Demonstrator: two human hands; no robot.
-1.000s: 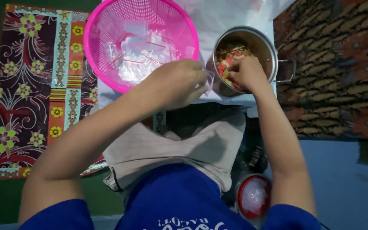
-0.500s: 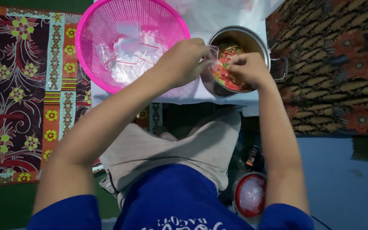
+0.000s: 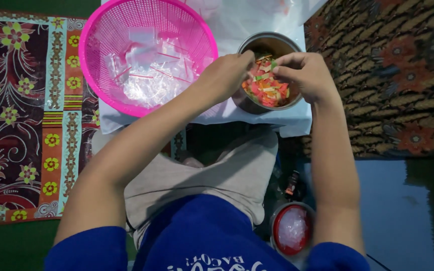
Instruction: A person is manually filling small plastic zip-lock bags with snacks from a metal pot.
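The pink basket (image 3: pixel 146 50) of empty plastic bags is sitting left of the steel pot (image 3: pixel 269 70) on the white sheet (image 3: pixel 257 118). Over the pot, the left hand (image 3: pixel 227 75) is pinching a small clear bag, barely visible; the right hand (image 3: pixel 305 75) is curling its fingers beside it, contents unclear. Colourful snack pieces (image 3: pixel 266 85) could be spilling past that narrow opening.

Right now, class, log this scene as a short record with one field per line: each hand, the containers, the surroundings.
left hand: over the metal pot, fingers pinched, grasp unclear
right hand: over the same pot, fingers curled
pot contents: colourful chips, red, orange, green
pink basket: small clear bags
under both: white sheet
left side: floral mat
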